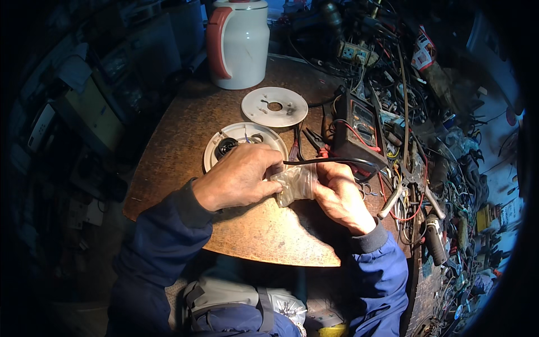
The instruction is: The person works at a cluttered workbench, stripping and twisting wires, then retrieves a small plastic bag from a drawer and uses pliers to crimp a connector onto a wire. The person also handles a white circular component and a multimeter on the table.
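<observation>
My left hand (247, 174) grips a small clear plastic bag (293, 185) by its left side, fingers curled. My right hand (337, 196) pinches the bag's right side. The bag has small pale contents that I cannot make out. A black cable (325, 160) runs across just above the bag. Behind my left hand lies a round white housing (213, 151) with a dark coiled part (227, 145) in it, partly hidden. A white disc (264, 112) with a central hole lies beyond it.
A white jug (241, 50) with red handle stands at the table's back (168, 146). To the right lie a multimeter (359, 121), pliers (314, 140), cutters (410, 182) and a dense heap of cables and tools (449, 129), with a power socket (353, 53) behind.
</observation>
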{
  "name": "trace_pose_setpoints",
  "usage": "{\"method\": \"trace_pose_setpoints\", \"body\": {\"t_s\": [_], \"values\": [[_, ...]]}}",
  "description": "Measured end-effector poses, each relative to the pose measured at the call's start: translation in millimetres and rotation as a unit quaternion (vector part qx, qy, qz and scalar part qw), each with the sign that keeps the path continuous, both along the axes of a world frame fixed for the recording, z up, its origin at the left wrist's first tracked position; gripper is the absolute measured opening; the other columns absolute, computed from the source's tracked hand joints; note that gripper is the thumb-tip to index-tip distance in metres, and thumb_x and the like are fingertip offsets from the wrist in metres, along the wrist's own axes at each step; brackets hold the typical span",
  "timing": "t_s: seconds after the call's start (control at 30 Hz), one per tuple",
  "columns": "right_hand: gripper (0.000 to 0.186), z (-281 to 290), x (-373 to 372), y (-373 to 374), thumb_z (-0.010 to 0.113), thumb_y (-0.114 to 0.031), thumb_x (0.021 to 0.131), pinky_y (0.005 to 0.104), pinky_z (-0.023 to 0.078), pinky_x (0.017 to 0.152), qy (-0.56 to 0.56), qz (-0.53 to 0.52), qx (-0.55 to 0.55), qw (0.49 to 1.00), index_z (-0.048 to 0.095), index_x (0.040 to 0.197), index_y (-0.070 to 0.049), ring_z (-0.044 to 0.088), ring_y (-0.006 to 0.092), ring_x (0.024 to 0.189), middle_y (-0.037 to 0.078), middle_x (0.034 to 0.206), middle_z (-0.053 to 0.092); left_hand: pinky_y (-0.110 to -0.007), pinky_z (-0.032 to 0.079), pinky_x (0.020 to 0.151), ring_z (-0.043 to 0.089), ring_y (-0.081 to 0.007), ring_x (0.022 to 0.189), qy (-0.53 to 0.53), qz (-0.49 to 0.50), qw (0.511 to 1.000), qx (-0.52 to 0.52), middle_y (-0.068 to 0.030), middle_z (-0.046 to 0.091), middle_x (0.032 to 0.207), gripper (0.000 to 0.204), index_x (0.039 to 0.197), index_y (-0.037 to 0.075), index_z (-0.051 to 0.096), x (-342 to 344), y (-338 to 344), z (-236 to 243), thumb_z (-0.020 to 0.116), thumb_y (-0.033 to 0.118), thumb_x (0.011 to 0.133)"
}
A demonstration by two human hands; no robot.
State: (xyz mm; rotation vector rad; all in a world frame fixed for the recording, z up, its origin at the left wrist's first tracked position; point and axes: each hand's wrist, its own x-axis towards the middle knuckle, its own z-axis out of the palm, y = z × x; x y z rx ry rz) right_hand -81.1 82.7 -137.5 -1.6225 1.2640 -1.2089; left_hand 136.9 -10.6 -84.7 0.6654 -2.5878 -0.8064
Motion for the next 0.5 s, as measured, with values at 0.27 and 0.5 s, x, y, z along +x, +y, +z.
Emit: {"method": "trace_pose_setpoints", "body": {"t_s": [0.27, 0.5], "values": [[0.024, -18.8, 0.5, 0.9, 0.07, -0.012, 0.086, 0.0385, 0.053, 0.076, 0.119, -0.042, -0.102, 0.987, 0.071, 0.104, 0.003, 0.066, 0.0325, 0.08, 0.019, 0.089, 0.07, -0.033, 0.052, 0.059, 0.066, -0.0202, 0.066, 0.009, -0.01, 1.0, 0.014, -0.0114, 0.066, 0.079, 0.024, 0.09, -0.002, 0.069, -2.9, -3.2, -7.1, 0.083, 0.011, 0.075], [0.026, -8.0, 3.8, 11.6, 0.071, -0.017, 0.093, 0.036, 0.051, 0.087, 0.309, -0.048, -0.111, 0.943, 0.073, 0.116, -0.005, 0.062, 0.026, 0.097, 0.012, 0.101, 0.068, -0.029, 0.055, 0.059, 0.068, -0.0163, 0.064, 0.039, -0.022, 0.999, 0.029, -0.0122, 0.067, 0.077, 0.014, 0.092, -0.006, 0.068, -0.7, 2.2, -6.4, 0.071, 0.001, 0.079]]}}
